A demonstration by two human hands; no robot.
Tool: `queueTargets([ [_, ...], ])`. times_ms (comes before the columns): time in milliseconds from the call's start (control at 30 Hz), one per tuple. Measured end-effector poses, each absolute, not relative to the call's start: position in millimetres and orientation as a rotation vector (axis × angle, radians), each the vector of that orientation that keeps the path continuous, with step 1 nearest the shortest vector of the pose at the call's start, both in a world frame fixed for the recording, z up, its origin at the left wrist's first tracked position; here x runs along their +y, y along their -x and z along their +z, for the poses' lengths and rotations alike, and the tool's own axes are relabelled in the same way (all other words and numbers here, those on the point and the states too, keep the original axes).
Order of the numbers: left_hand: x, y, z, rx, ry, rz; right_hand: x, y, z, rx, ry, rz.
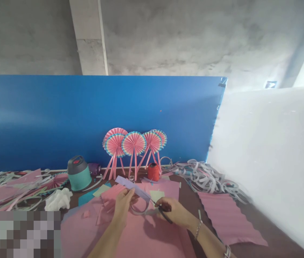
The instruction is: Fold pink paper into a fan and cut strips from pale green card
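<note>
My left hand pinches a lilac paper strip near its middle, above the pink paper sheets. In my right hand is a pair of dark-handled scissors, fingers closed round the handles. The blades point left and meet the strip's right end, though I cannot tell whether they are apart. A thin curled strip hangs below between my hands. Large pink paper lies under both hands, with a small pale green piece on it.
Several pleated paper rosettes on pink legs lean against the blue panel. A red thread spool, a teal container and crumpled white tissue stand nearby. Paper offcuts heap at right, beside a pleated pink sheet.
</note>
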State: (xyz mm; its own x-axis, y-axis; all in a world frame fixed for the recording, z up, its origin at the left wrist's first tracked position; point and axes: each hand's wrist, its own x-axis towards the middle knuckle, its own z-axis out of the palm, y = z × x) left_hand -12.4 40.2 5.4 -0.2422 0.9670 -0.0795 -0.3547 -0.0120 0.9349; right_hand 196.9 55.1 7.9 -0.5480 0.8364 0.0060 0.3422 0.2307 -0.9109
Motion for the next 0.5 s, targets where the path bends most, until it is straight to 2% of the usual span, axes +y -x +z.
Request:
queueTargets([
  [500, 42.4, 11.5, 2.6, 1.127, -0.765, 1.533, 57.9, -197.1, 5.3, -2.010, 1.076, 1.273],
])
